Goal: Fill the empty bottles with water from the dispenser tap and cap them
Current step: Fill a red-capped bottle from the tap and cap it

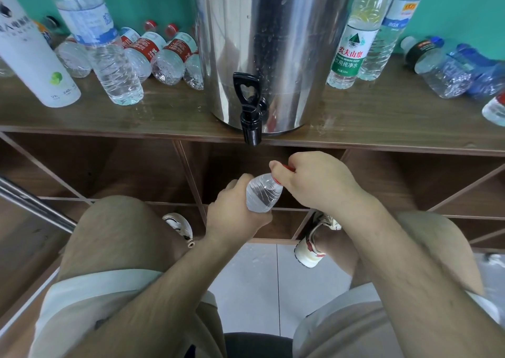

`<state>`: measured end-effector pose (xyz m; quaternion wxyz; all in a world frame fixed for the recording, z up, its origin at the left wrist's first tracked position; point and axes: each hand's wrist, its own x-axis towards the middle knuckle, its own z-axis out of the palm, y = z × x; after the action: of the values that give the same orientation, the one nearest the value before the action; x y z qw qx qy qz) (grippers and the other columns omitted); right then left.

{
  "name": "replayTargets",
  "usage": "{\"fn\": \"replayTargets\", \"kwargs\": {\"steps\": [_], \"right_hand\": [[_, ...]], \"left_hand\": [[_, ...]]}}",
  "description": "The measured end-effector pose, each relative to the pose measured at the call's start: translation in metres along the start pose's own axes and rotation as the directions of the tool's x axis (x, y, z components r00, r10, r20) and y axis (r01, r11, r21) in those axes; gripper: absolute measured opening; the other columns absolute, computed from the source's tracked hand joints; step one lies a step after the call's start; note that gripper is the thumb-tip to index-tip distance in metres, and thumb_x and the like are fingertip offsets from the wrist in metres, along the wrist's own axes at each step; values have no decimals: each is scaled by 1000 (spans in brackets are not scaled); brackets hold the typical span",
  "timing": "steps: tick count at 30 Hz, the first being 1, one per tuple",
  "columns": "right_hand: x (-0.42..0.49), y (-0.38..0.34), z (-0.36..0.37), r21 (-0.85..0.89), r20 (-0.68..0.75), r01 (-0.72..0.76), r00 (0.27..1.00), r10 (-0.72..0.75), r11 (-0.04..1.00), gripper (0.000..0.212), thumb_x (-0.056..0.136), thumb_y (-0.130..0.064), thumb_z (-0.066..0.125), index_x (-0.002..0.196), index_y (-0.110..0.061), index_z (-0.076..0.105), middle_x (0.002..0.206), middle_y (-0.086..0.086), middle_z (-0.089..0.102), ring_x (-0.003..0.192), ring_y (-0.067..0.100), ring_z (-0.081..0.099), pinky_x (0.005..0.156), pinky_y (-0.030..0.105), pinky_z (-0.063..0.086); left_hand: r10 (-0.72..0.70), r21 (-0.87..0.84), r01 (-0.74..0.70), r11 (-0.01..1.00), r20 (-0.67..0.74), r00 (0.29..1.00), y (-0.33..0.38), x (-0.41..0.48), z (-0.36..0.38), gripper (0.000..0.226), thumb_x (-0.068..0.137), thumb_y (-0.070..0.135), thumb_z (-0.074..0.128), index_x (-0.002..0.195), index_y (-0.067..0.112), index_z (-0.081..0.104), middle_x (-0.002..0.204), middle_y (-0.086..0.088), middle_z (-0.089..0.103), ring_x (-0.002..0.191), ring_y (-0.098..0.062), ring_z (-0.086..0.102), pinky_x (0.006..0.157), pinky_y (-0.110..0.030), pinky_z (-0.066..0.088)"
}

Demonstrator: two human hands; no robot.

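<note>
A clear plastic bottle [261,193] holding water is below the shelf edge, in front of my knees. My left hand [232,212] grips its body from the left. My right hand [314,180] curls over its neck, fingers round the red cap [287,167], of which only a sliver shows. The steel water dispenser [273,43] stands on the wooden shelf [382,117] above. Its black tap [250,111] hangs over the shelf edge, just above the bottle, with no water running.
Left of the dispenser stand a white bottle [32,57] and a tall clear bottle [101,46], with several red-labelled bottles [169,54] lying behind. To its right, two bottles [352,46] stand upright and several blue-tinted ones [451,68] lie down. Open cubbies sit below the shelf.
</note>
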<state>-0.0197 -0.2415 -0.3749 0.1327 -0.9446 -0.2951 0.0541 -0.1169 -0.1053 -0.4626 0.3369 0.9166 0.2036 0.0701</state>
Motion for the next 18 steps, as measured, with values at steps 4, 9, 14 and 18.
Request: {"fn": "replayTargets", "kwargs": {"steps": [4, 9, 14, 18], "right_hand": [[-1, -3, -1, 29, -31, -34, 999, 35, 999, 59, 103, -59, 43, 63, -16, 46, 62, 2, 50, 59, 16, 48, 50, 31, 24], [-8, -2, -5, 40, -143, 4, 990, 2, 999, 54, 99, -70, 41, 71, -24, 46, 67, -5, 54, 60, 11, 49, 51, 31, 26], [-17, 0, -18, 264, -152, 126, 984, -88, 956, 47, 87, -73, 56, 80, -27, 58, 70, -9, 57, 66, 8, 55, 56, 29, 37], [-30, 11, -43, 359, -219, 148, 973, -71, 922, 39, 83, -65, 66, 79, -26, 65, 67, -6, 58, 65, 11, 55, 58, 31, 44]], "left_hand": [[9, -18, -9, 1000, -4, 1000, 0, 0, 5, 47, 79, 45, 80, 116, 34, 53, 98, 12, 61, 80, -11, 61, 64, -28, 52], [-14, -95, 17, 995, 33, 999, 5, -3, 6, 49, 75, 53, 79, 111, 43, 47, 95, 17, 61, 80, -6, 63, 68, -27, 55], [-16, -233, 27, 972, 49, 999, 16, -14, -4, 51, 67, 59, 80, 105, 47, 48, 94, 20, 67, 83, -2, 67, 74, -32, 60], [44, -232, -31, 972, 48, 998, 47, -17, -20, 57, 66, 64, 80, 110, 45, 51, 97, 19, 68, 87, -3, 68, 80, -40, 61]]}}
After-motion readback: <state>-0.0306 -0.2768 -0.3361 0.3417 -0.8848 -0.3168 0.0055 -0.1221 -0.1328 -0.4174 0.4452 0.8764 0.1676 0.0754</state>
